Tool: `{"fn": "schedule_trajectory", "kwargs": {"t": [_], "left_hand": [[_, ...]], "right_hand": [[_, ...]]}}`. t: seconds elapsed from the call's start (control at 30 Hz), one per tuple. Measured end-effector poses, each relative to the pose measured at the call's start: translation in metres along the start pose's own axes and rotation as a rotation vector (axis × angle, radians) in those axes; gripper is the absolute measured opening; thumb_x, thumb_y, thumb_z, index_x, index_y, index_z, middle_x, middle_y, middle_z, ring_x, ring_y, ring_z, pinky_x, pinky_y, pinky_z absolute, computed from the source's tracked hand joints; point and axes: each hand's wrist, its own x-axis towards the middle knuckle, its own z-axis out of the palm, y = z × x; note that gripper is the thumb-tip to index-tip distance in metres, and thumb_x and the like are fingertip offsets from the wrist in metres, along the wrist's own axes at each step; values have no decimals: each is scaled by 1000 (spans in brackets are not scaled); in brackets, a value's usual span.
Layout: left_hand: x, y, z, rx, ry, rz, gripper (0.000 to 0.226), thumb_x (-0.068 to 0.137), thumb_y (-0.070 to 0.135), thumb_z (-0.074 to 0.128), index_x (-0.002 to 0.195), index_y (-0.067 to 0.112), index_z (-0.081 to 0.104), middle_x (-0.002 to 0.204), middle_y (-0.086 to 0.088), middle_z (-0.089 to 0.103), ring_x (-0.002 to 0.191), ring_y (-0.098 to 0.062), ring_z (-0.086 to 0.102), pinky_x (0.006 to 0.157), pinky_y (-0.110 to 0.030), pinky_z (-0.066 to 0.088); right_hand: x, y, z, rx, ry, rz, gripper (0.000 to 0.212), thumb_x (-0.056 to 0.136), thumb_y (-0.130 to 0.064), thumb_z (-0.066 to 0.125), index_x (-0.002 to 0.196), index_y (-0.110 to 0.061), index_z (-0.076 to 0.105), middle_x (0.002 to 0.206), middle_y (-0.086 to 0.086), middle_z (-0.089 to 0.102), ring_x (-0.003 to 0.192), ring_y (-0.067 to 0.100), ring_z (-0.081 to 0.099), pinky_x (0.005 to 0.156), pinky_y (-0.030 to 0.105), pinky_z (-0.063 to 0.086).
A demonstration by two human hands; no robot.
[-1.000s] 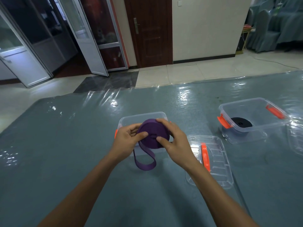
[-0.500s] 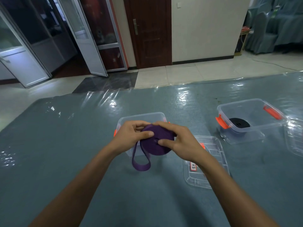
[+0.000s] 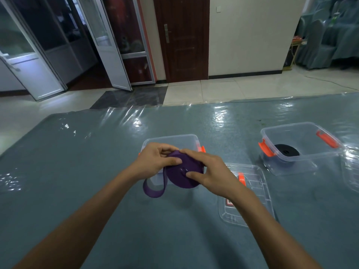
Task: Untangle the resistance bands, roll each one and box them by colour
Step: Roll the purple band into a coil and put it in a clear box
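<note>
Left hand pinches the top edge of the purple band roll, right hand clamps its face with thumb and fingers — likely to stop the coil springing loose while the last loose tail gets wound in. Roll is held in the air just in front of the open clear box, probably its destination. Beside that box, to the right, lies a lid; further right a second box holds a rolled black band. Versus a second ago — roll sits lower and flatter, tail shorter, right hand further over it.
</note>
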Motion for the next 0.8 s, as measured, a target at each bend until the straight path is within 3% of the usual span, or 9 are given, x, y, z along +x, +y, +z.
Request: {"fn": "schedule_trajectory", "kwargs": {"t": [0.13, 0.2, 0.37, 0.6, 0.7, 0.8], "left_hand": [[3, 6, 6, -3, -32, 17, 22, 83, 0, 78, 104, 8, 75, 94, -8, 79, 86, -16, 75, 78, -26, 59], [3, 4, 10, -81, 20, 47, 23, 82, 6, 78, 105, 12, 75, 96, -7, 79, 88, -16, 75, 77, -24, 58], [1, -6, 17, -262, 158, 75, 20, 78, 16, 78, 98, 19, 80, 100, -11, 79, 89, -21, 76, 76, -25, 60], [-7, -19, 4, -162, 128, 14, 25, 86, 2, 74, 108, 12, 74, 103, -6, 79, 93, -17, 76, 79, -24, 59], [-10, -23, 7, -237, 198, 32, 22, 83, 11, 74, 105, 13, 75, 101, -9, 79, 90, -18, 76, 77, -24, 59], [-12, -31, 10, -278, 282, 52, 17, 86, 8, 73, 100, 16, 77, 97, -8, 79, 86, -18, 76, 75, -25, 59]], "right_hand": [[1, -5, -4, 78, 8, 7, 69, 81, -6, 76, 132, -48, 57, 119, -30, 66, 110, -4, 62, 91, 13, 49], [-1, -4, -6, 198, 101, 37, 65, 81, -2, 76, 127, -45, 61, 114, -29, 68, 104, -2, 65, 86, 10, 49], [-3, 2, 6, 439, 272, 113, 57, 84, -1, 76, 129, -34, 66, 114, -9, 74, 102, 14, 71, 86, 27, 58], [-6, 7, 30, 595, 382, 192, 60, 84, 5, 73, 122, -39, 66, 117, -10, 73, 106, 14, 70, 90, 47, 60], [-4, 5, 43, 681, 438, 219, 61, 84, 6, 72, 124, -40, 64, 116, -6, 74, 105, 16, 71, 87, 53, 60], [-4, 2, 55, 658, 424, 221, 61, 86, 5, 72, 127, -39, 61, 122, -8, 71, 112, 15, 68, 95, 55, 56]]}}
